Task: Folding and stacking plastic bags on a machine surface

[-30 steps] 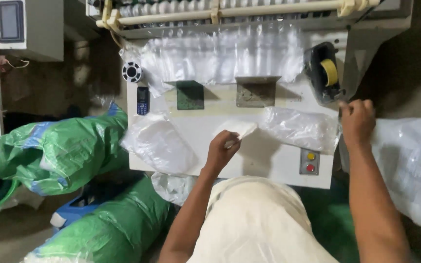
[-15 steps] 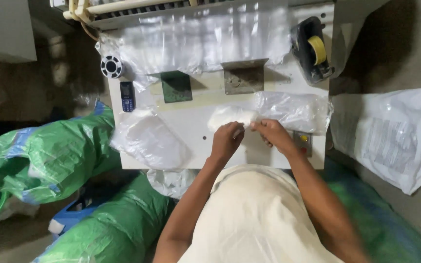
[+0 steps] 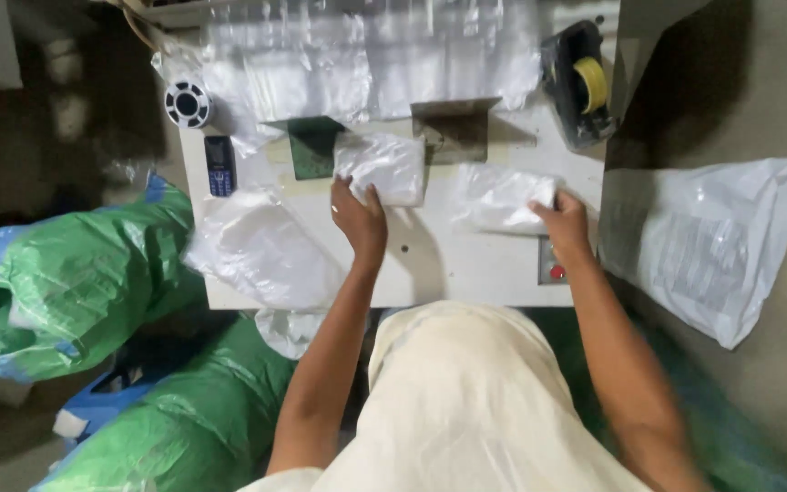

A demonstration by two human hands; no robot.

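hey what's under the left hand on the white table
The left hand rests on a small clear plastic packet with white contents, lying on the white table. What the white contents are cannot be told.

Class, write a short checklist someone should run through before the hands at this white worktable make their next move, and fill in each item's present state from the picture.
1. Left hand has contact with the small white packet: ok, fingers rest on its lower edge.
2. Right hand on the clear bag: ok, touching its right end.
3. Packet fully sealed: cannot tell.
4. Phone clear of both hands: ok, it lies apart at the left.
5. Red button untouched: ok, though the right wrist is close.
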